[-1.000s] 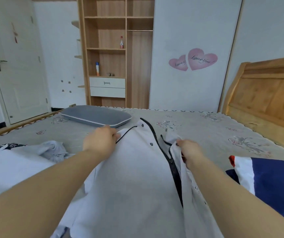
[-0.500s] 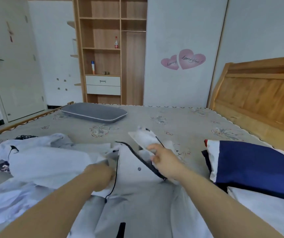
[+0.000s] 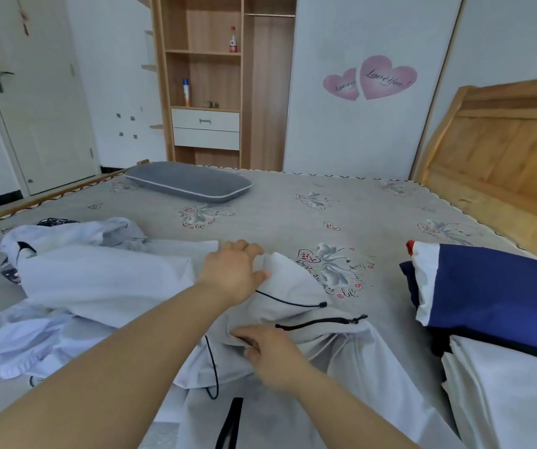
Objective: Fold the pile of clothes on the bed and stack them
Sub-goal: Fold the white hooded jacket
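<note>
Both hands on white shirt (image 3: 296,306), bed (image 3: 293,202).
I see left hand (image 3: 234,273) pressing its collar, fingers relaxed; right hand (image 3: 270,351) pinching a fold nearer me; unfolded pile (image 3: 98,280) left of shirt.

The white shirt (image 3: 309,393) runs off the bottom edge, and the right hand (image 3: 273,354) hides its fingertips in the cloth.

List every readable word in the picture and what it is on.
"Love you!": large pink heart sticker.
Small heart sticker: seems the same, partly hidden.
"life": bedsheet print; other script there unclear.
Bottle labels: too small.
</note>
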